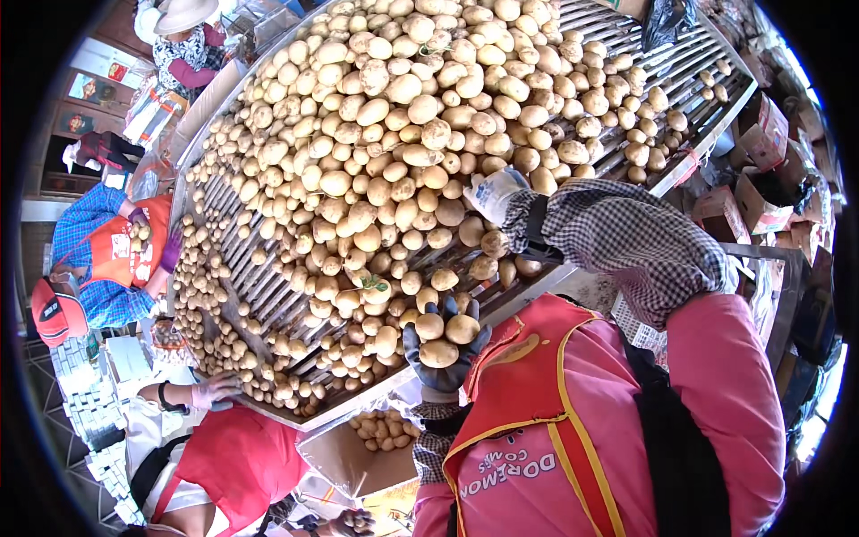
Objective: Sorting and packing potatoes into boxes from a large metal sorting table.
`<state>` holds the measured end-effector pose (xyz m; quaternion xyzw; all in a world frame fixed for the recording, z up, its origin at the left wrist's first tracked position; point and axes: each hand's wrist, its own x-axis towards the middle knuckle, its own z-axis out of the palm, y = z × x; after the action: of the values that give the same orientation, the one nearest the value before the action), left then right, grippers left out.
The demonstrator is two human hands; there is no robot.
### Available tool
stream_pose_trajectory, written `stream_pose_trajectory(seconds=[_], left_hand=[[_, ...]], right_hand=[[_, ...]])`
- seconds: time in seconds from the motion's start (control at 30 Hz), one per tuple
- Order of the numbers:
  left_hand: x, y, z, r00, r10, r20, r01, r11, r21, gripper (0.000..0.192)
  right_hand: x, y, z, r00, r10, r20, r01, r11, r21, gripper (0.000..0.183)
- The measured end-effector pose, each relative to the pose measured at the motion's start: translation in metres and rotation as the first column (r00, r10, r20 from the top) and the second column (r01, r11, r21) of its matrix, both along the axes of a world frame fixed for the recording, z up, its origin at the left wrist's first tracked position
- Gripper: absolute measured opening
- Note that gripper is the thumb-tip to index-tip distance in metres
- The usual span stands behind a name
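Note:
My left hand [443, 356], in a dark glove, is palm up with its fingers curled around three potatoes [439, 354] near the table's front edge. Further right, my right hand [495, 193], in a white glove with blue marks, reaches over the edge of a large potato pile [402, 154]. Its fingertips are beside or against potatoes; their grip is hidden. The pile lies on a slatted sorting table [671, 64]. Small potatoes [201, 295] gather at its left end, and a green sprig [373, 283] lies among the potatoes near my left hand.
A cardboard box [342, 463] holding potatoes stands below the front edge. A co-worker in a red apron [245, 463] has a gloved hand at the table's rim. Another, in an orange apron [134, 238], stands at the left end holding potatoes. Open cartons [762, 201] stand at right.

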<state>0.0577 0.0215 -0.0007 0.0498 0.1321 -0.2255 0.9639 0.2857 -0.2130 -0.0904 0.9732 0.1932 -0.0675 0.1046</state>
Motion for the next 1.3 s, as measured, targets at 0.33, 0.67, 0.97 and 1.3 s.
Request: stream_pose_trajectory(seconds=[0.33,0.67,0.97,1.3], left_hand=[[0.003,0.012,-0.031,0.997,0.067,-0.049,-0.061,0.99,0.125,0.062],[0.024,-0.027,0.002,0.988,-0.055,-0.147,0.054,0.998,-0.016,0.068],[0.04,-0.057,0.006,0.975,-0.052,-0.215,0.056,0.998,0.013,0.065],[0.021,-0.017,-0.007,0.991,0.04,-0.13,-0.054,0.993,-0.106,0.066]], right_hand=[[-0.027,-0.072,0.145,0.572,0.311,-0.759,0.737,0.211,0.642,0.071],[-0.094,-0.082,0.154,0.951,0.112,-0.288,0.023,0.904,0.426,0.047],[-0.077,-0.052,0.109,0.895,0.126,-0.428,0.114,0.863,0.492,0.06],[-0.074,-0.021,0.059,0.503,0.118,-0.856,0.813,0.273,0.515,0.056]])
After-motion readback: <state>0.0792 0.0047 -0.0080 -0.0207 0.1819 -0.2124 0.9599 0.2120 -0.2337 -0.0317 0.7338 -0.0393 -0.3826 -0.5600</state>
